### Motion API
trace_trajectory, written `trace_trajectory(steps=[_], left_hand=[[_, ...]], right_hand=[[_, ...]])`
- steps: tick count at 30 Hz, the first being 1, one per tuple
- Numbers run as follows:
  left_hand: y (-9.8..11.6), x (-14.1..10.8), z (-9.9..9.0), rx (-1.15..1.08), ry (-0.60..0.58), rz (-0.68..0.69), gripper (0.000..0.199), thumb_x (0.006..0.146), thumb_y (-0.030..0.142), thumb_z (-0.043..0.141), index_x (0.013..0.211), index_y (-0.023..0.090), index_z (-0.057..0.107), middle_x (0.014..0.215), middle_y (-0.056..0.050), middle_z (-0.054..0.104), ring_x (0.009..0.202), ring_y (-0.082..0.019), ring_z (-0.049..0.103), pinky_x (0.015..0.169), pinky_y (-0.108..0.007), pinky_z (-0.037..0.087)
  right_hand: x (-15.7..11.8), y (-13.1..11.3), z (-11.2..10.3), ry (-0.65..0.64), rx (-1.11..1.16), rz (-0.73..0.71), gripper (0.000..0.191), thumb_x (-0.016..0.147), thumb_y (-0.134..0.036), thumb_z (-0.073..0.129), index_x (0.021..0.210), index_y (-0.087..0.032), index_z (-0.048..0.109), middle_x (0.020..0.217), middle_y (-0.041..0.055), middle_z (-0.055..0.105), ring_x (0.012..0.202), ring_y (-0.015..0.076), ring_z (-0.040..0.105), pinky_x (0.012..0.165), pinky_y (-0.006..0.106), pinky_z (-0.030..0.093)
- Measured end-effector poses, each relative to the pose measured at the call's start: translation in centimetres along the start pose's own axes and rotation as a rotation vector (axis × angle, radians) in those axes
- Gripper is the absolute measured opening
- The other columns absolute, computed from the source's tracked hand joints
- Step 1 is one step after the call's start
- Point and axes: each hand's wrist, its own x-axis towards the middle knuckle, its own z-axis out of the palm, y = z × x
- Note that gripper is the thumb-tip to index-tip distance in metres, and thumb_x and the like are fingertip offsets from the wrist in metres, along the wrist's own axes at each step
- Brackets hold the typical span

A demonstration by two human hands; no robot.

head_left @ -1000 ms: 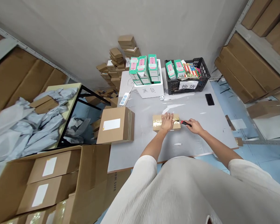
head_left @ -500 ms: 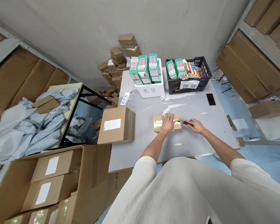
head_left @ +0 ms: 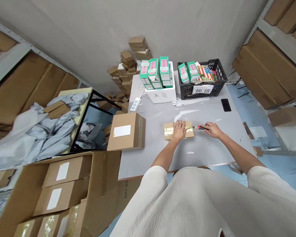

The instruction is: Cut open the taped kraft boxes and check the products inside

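A small cardboard box (head_left: pixel 168 134) with shiny tape along its top lies on the grey table (head_left: pixel 158 158). My left hand (head_left: pixel 179 130) rests flat on the box, its fingers stretched over the tape. To the right, my right hand (head_left: pixel 212 129) is closed around a red and black cutter (head_left: pixel 202 127). The cutter's blade points left, with its tip at the right edge of the box.
Behind the box stand a white bin (head_left: pixel 162 96) of green and pink boxes and a black crate (head_left: pixel 199 92). A phone (head_left: pixel 226 105) lies at the right. Leftward are a larger carton (head_left: pixel 124 140) and a power strip (head_left: pixel 135 104).
My right hand has drawn the cutter rightward, away from the middle of the tape to the box's right edge. The whole view has shifted slightly. My left hand stays on the box.
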Motion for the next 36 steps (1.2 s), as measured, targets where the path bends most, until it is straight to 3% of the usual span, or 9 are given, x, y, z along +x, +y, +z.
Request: trace_trajectory(steps=[3, 6, 11, 14, 20, 23, 27, 32, 36], left_hand=[[0.0, -0.1, -0.1, -0.009, -0.005, 0.003, 0.065, 0.113, 0.040, 0.032, 0.175, 0.020, 0.033, 0.177, -0.019, 0.040, 0.171, -0.035, 0.021, 0.138, -0.064, 0.009], [0.1, -0.1, -0.3, -0.012, -0.006, -0.001, 0.066, 0.112, 0.040, 0.032, 0.175, 0.021, 0.033, 0.177, -0.019, 0.040, 0.171, -0.036, 0.021, 0.138, -0.065, 0.010], [0.4, 0.1, -0.4, -0.017, 0.028, -0.027, 0.063, 0.112, 0.037, 0.029, 0.172, 0.021, 0.039, 0.172, -0.018, 0.048, 0.168, -0.034, 0.029, 0.138, -0.063, 0.013], [0.4, 0.1, -0.1, -0.018, 0.045, -0.023, 0.063, 0.112, 0.037, 0.029, 0.171, 0.020, 0.040, 0.174, -0.018, 0.046, 0.169, -0.033, 0.026, 0.138, -0.062, 0.012], [0.0, 0.0, 0.2, -0.063, 0.001, -0.031, 0.071, 0.108, 0.044, 0.044, 0.174, 0.020, 0.034, 0.182, -0.016, 0.032, 0.173, -0.033, 0.015, 0.140, -0.061, 0.007], [-0.1, 0.1, -0.5, -0.097, -0.034, -0.047, 0.076, 0.104, 0.043, 0.050, 0.174, 0.020, 0.033, 0.184, -0.016, 0.029, 0.174, -0.032, 0.014, 0.140, -0.058, 0.009], [-0.6, -1.2, -1.6, -0.108, -0.010, -0.055, 0.073, 0.103, 0.039, 0.050, 0.173, 0.022, 0.034, 0.185, -0.014, 0.023, 0.174, -0.033, 0.012, 0.139, -0.060, 0.012], [-1.3, -4.3, -2.3, -0.080, 0.015, -0.066, 0.061, 0.104, 0.029, 0.046, 0.165, 0.024, 0.046, 0.178, -0.014, 0.037, 0.169, -0.032, 0.025, 0.137, -0.056, 0.018], [-1.5, -6.4, -2.4, -0.068, 0.014, -0.090, 0.060, 0.105, 0.028, 0.045, 0.165, 0.026, 0.046, 0.168, -0.014, 0.048, 0.161, -0.030, 0.037, 0.135, -0.052, 0.025]], right_hand=[[-0.3, 1.6, -1.4, 0.064, 0.008, 0.055, 0.055, 0.111, -0.044, 0.045, 0.160, -0.027, 0.064, 0.133, 0.0165, 0.068, 0.117, 0.0338, 0.062, 0.099, 0.043, 0.047], [-0.5, 1.7, -2.1, 0.055, 0.039, 0.034, 0.056, 0.110, -0.045, 0.048, 0.160, -0.027, 0.063, 0.134, 0.0161, 0.069, 0.118, 0.0344, 0.062, 0.102, 0.044, 0.048], [-0.7, -0.9, -0.7, 0.031, 0.128, -0.018, 0.054, 0.106, -0.043, 0.053, 0.156, -0.025, 0.064, 0.136, 0.0158, 0.070, 0.123, 0.0345, 0.063, 0.104, 0.045, 0.049], [-0.8, -2.0, -0.1, -0.001, 0.148, -0.045, 0.051, 0.104, -0.041, 0.056, 0.152, -0.025, 0.067, 0.134, 0.0152, 0.072, 0.120, 0.0332, 0.065, 0.103, 0.045, 0.050], [-1.7, -1.5, 0.5, 0.032, 0.172, 0.021, 0.047, 0.097, -0.033, 0.065, 0.143, -0.028, 0.073, 0.125, 0.0114, 0.075, 0.115, 0.0312, 0.068, 0.104, 0.043, 0.053], [-3.0, -0.3, 1.9, 0.052, 0.222, 0.106, 0.046, 0.093, -0.028, 0.065, 0.138, -0.027, 0.076, 0.121, 0.0100, 0.076, 0.116, 0.0306, 0.069, 0.104, 0.042, 0.054], [-3.9, 1.4, 4.2, 0.097, 0.224, 0.334, 0.043, 0.094, -0.032, 0.063, 0.135, -0.025, 0.075, 0.124, 0.0110, 0.077, 0.116, 0.0306, 0.069, 0.099, 0.040, 0.055], [-2.2, 2.7, 7.1, 0.041, 0.148, 0.594, 0.040, 0.092, -0.035, 0.064, 0.130, -0.024, 0.074, 0.124, 0.0129, 0.077, 0.110, 0.0316, 0.072, 0.082, 0.036, 0.055], [-0.6, 3.0, 9.4, 0.003, 0.135, 0.729, 0.042, 0.093, -0.041, 0.066, 0.128, -0.020, 0.072, 0.129, 0.0203, 0.073, 0.099, 0.0317, 0.074, 0.076, 0.038, 0.055]])
